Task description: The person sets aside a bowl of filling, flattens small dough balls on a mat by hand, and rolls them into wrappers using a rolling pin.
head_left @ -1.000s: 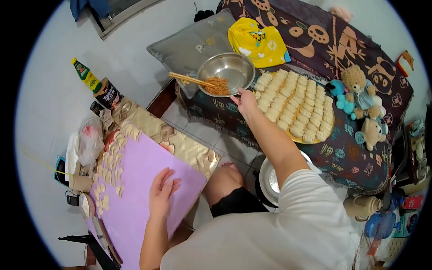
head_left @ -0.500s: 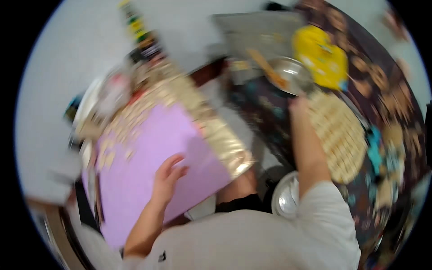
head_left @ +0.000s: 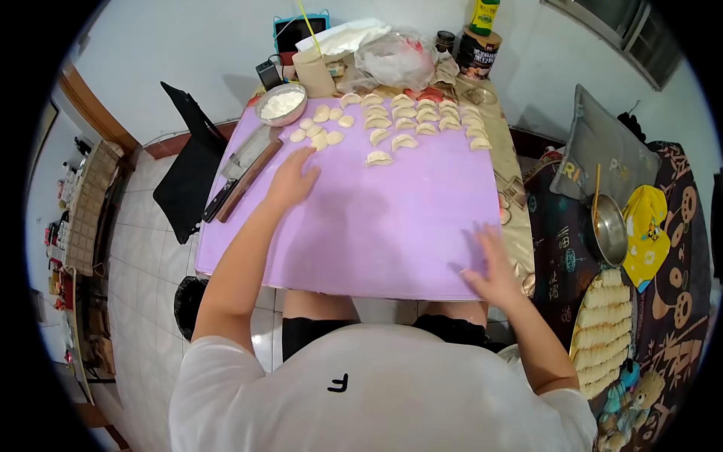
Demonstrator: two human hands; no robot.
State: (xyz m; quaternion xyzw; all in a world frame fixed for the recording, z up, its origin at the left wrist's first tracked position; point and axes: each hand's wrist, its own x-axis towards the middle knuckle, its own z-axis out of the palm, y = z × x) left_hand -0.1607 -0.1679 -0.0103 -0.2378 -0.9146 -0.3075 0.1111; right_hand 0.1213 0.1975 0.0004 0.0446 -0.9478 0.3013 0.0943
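My left hand (head_left: 292,181) is over the purple mat (head_left: 354,248), its fingertips beside a group of flat dough pieces (head_left: 319,142). Its fingers are loosely apart and I see nothing held in them. Over the mat's right front corner is my right hand (head_left: 493,267), fingers spread, slightly blurred, with nothing in it. Rows of folded dumplings (head_left: 404,142) lie at the back right of the mat. Left of the dough pieces are a bowl of white flour (head_left: 283,104), a cleaver (head_left: 245,162) and a long brown wooden piece (head_left: 256,173).
To the right, a metal bowl (head_left: 610,233) with a wooden utensil, a yellow bag (head_left: 645,233) and a tray of dumplings (head_left: 602,324) rest on a dark patterned cover (head_left: 553,248). A plastic bag (head_left: 398,60) and a container (head_left: 479,53) line the table's back. A black chair (head_left: 184,166) stands left.
The view has swung from the right side back to the table. My right hand has come from beside the metal bowl to above the mat; my left is now by the dough pieces.
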